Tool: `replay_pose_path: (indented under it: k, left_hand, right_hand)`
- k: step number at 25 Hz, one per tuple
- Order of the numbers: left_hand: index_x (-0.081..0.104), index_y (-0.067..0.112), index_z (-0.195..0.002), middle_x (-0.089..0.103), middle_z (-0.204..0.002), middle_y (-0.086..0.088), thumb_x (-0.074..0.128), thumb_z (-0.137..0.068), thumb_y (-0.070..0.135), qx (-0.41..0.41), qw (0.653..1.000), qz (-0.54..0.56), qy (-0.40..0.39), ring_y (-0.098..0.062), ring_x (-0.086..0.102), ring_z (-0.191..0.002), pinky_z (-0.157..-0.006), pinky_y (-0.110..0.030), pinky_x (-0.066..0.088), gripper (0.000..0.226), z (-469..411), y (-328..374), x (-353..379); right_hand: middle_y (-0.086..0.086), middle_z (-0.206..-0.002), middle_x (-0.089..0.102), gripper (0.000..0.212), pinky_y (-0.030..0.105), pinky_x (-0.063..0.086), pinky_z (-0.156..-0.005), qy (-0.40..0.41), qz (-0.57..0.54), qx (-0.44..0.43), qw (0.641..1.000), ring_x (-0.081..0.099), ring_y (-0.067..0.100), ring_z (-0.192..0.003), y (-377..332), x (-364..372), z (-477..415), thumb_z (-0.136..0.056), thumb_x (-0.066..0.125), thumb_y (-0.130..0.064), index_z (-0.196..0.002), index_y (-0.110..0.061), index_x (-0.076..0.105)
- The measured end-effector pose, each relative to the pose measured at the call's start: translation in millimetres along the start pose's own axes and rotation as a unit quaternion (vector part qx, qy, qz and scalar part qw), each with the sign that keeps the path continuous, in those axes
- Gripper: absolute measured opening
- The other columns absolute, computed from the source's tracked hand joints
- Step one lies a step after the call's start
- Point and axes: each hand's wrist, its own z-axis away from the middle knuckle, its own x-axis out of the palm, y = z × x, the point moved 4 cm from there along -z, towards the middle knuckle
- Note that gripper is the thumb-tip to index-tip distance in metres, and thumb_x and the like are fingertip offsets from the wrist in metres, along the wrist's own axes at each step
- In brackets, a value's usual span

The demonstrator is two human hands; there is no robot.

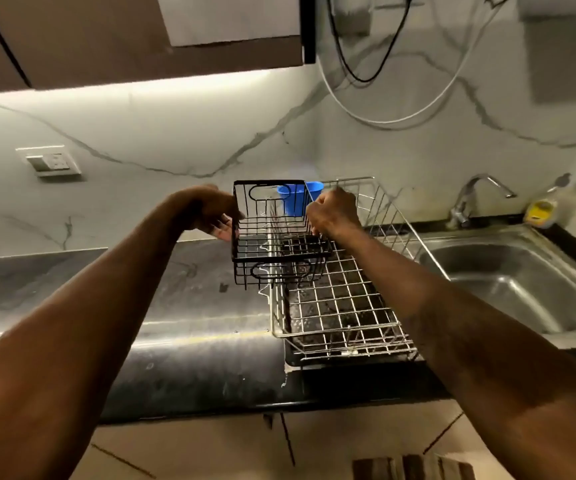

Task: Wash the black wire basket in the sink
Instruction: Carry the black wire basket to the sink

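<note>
The black wire basket hangs in the air over the left end of a steel dish rack, above the counter. My left hand is at the basket's left side, palm toward it and fingers fairly straight against the wires. My right hand grips the basket's right wall with curled fingers. The steel sink lies to the right, apart from the basket, with its tap at the back.
A steel wire dish rack on a dark tray sits beside the sink. A blue cup stands behind the basket. A yellow-labelled bottle is by the tap. Cables hang on the marble wall; a cabinet is overhead.
</note>
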Motion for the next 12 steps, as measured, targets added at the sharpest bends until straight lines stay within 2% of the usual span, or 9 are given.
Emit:
replay_pose_path:
  k: [2,5,9,11,12]
  left_hand:
    - [0.059,-0.007,-0.105,0.066,-0.088,-0.022,0.065,-0.094,0.004,0.011,1.000,-0.001,-0.005,-0.029,0.068,-0.067,-0.072,-0.041,0.062,0.016,-2,19,16]
    - [0.054,-0.009,-0.115,0.071,-0.085,-0.022,0.066,-0.093,0.003,0.035,0.999,0.013,-0.012,-0.026,0.070,-0.057,-0.051,-0.037,0.061,0.028,-12,45,47]
    - [0.052,-0.010,-0.122,0.072,-0.088,-0.022,0.068,-0.093,0.004,0.067,0.997,0.026,-0.030,-0.025,0.071,-0.060,-0.062,-0.041,0.064,0.036,-13,88,102]
    - [0.052,-0.009,-0.118,0.070,-0.083,-0.021,0.065,-0.095,0.004,0.071,0.996,0.034,-0.052,-0.021,0.069,-0.050,-0.053,-0.037,0.063,0.029,-8,112,134]
    - [0.053,-0.009,-0.116,0.069,-0.078,-0.020,0.063,-0.097,0.004,0.068,0.995,0.035,-0.063,-0.020,0.069,-0.048,-0.051,-0.037,0.062,0.025,-8,123,150]
  right_hand:
    - [0.016,-0.066,0.071,0.025,0.040,0.062,-0.069,0.016,0.001,0.007,1.000,0.073,0.029,-0.065,17,-17,0,-0.079,0.052,-0.015,-0.074,0.005,0.068]
    - [0.016,-0.063,0.069,0.025,0.036,0.060,-0.064,0.059,0.011,0.033,0.998,0.062,0.022,-0.054,39,-53,-3,-0.078,0.052,-0.010,-0.077,0.009,0.068]
    - [0.005,-0.054,0.065,0.024,0.023,0.042,-0.044,0.085,0.021,0.060,0.994,0.056,0.012,-0.045,78,-114,-6,-0.068,0.051,-0.018,-0.066,-0.001,0.068]
    - [0.008,-0.053,0.066,0.027,0.027,0.050,-0.044,0.093,0.018,0.069,0.993,0.061,0.013,-0.044,104,-141,-8,-0.065,0.049,-0.023,-0.062,-0.003,0.066]
    - [0.011,-0.054,0.067,0.029,0.035,0.056,-0.050,0.101,0.012,0.074,0.992,0.065,0.018,-0.048,119,-154,-10,-0.063,0.047,-0.024,-0.062,-0.002,0.066]
